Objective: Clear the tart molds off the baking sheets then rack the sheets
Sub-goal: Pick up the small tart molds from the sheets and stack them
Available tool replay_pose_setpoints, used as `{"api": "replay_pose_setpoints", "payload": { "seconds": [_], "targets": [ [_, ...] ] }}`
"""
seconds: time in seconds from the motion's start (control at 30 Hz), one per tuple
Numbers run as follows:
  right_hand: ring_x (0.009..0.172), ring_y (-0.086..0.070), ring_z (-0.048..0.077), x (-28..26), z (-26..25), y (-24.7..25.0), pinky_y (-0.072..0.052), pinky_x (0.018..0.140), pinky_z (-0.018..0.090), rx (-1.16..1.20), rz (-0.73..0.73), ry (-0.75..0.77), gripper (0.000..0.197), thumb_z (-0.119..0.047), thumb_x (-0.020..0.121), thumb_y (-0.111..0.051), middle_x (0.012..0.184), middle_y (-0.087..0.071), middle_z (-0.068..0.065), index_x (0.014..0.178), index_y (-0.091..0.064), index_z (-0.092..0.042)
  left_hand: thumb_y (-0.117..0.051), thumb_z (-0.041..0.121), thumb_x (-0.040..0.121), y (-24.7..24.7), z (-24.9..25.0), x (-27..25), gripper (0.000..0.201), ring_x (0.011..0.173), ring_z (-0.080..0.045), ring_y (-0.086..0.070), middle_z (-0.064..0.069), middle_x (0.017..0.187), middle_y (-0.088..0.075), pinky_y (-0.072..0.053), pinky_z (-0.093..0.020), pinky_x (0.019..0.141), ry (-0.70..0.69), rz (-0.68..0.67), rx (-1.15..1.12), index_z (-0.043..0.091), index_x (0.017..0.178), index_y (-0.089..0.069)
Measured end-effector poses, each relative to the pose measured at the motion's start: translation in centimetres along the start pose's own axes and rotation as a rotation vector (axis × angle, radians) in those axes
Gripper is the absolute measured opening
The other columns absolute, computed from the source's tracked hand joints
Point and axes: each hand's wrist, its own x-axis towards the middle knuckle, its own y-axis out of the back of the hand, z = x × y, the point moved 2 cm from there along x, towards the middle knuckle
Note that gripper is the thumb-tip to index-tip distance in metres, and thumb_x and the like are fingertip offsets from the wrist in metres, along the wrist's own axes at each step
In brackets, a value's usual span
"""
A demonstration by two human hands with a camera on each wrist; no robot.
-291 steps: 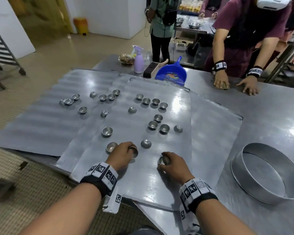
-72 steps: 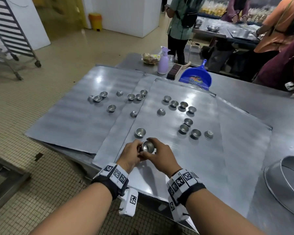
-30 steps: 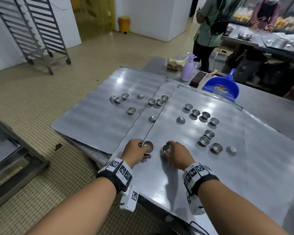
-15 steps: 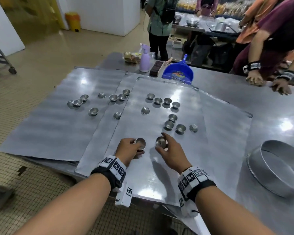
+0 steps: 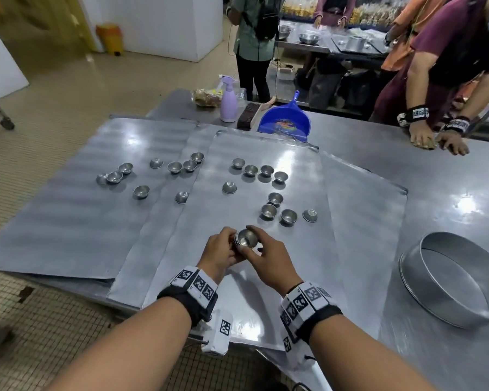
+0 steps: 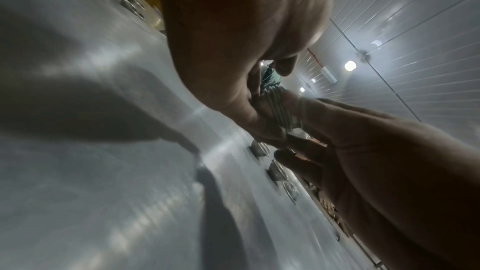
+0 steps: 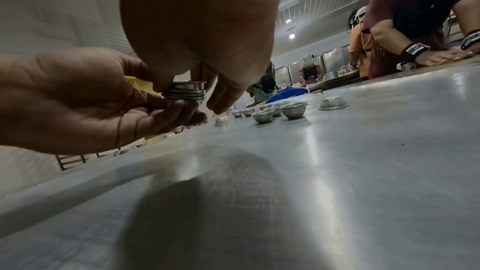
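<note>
Both hands meet over the near part of the top baking sheet (image 5: 291, 170). My left hand (image 5: 228, 246) cradles a small stack of nested tart molds (image 5: 245, 240) from below, fingers curled round it. My right hand (image 5: 255, 241) pinches the top mold of that stack (image 7: 185, 90) from above. In the left wrist view the stack's rims (image 6: 280, 108) show between the two hands. Several loose molds (image 5: 275, 198) stand farther out on the same sheet. More molds (image 5: 141, 191) lie on the left sheet (image 5: 68, 221). Some are upside down.
Several sheets overlap on the steel table (image 5: 449, 176), and their near edges hang over its front. A round cake ring (image 5: 424, 300) sits at the right. At the far side stand a blue dustpan (image 5: 285, 124), brush (image 5: 249, 115) and spray bottle (image 5: 228, 104). Another person's hands (image 5: 424, 136) rest far right.
Half a second ago each hand held its own molds a little apart. Now the hands have come together and the right hand's mold sits on the left hand's stack.
</note>
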Motion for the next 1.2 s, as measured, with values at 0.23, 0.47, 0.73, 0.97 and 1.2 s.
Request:
{"api": "replay_pose_setpoints", "payload": {
  "seconds": [0.23,0.47,0.73,0.97,1.2],
  "targets": [
    [0.116,-0.059,0.013,0.9,1.4,1.0,-0.046,0.096,0.028,-0.006,-0.065,-0.077,0.063,-0.048,0.087,-0.069,0.131,-0.063,-0.003,0.144,-0.048,-0.030,-0.070,0.013,0.085,-1.0,-0.7,2.0,0.032,0.067,-0.026,-0.062,-0.020,0.077,-0.061,-0.060,-0.041,0.070,-0.043,-0.012,0.198,-0.017,0.094,-0.064],
    [0.104,-0.065,0.011,3.0,5.5,4.4,-0.048,0.090,0.026,-0.084,0.089,-0.188,0.042,-0.041,0.092,-0.064,0.128,-0.066,-0.004,0.131,-0.061,-0.024,-0.057,-0.003,0.091,-1.0,-1.4,4.5,0.011,0.066,-0.034,-0.073,-0.025,0.089,-0.069,-0.062,-0.047,0.074,-0.123,0.047,0.355,-0.003,0.091,-0.067],
    [0.108,-0.064,0.021,7.7,9.4,8.9,-0.050,0.095,0.038,-0.271,0.092,-0.299,0.042,-0.041,0.092,-0.062,0.132,-0.062,0.002,0.128,-0.059,-0.021,-0.058,-0.001,0.092,-0.4,-2.3,5.8,0.011,0.069,-0.037,-0.074,-0.027,0.089,-0.072,-0.061,-0.043,0.071,-0.161,0.018,0.388,-0.004,0.097,-0.068],
    [0.139,-0.042,0.025,10.9,8.2,8.1,-0.034,0.112,0.038,-0.370,-0.102,-0.252,0.068,-0.035,0.090,-0.067,0.152,-0.044,0.008,0.149,-0.041,-0.012,-0.058,0.001,0.094,-0.2,-2.4,5.9,0.010,0.071,-0.039,-0.074,-0.026,0.089,-0.072,-0.060,-0.041,0.070,-0.153,0.005,0.389,-0.002,0.096,-0.068],
    [0.129,-0.051,0.027,11.3,7.9,7.3,-0.041,0.102,0.036,-0.356,-0.115,-0.262,0.063,-0.029,0.090,-0.067,0.142,-0.056,0.009,0.147,-0.044,-0.015,-0.060,0.001,0.094,-0.1,-2.4,6.0,0.010,0.075,-0.041,-0.075,-0.026,0.092,-0.072,-0.062,-0.051,0.079,-0.143,-0.003,0.374,-0.002,0.099,-0.068]
  ]
}}
